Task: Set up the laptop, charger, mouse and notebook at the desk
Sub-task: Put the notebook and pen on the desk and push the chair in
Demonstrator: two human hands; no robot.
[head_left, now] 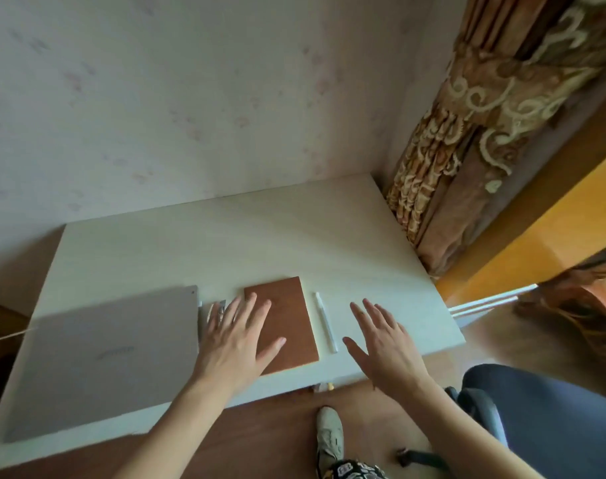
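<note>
A closed grey laptop [108,357] lies on the left of the white desk [260,236], with a pale cable [7,338] trailing off its left side. A brown notebook [287,312] rests flat at the desk's middle front. A white pen [325,321] lies just right of it. My left hand [237,338] hovers with fingers spread over the notebook's left edge, covering a small silvery object [215,311] between laptop and notebook. My right hand [381,344] is spread open over bare desk right of the pen, holding nothing.
A patterned brown curtain [467,150] hangs at the desk's far right corner. A dark office chair [543,402] stands to the right front. My shoe [329,433] is on the wooden floor below the desk edge. A papered wall backs the desk.
</note>
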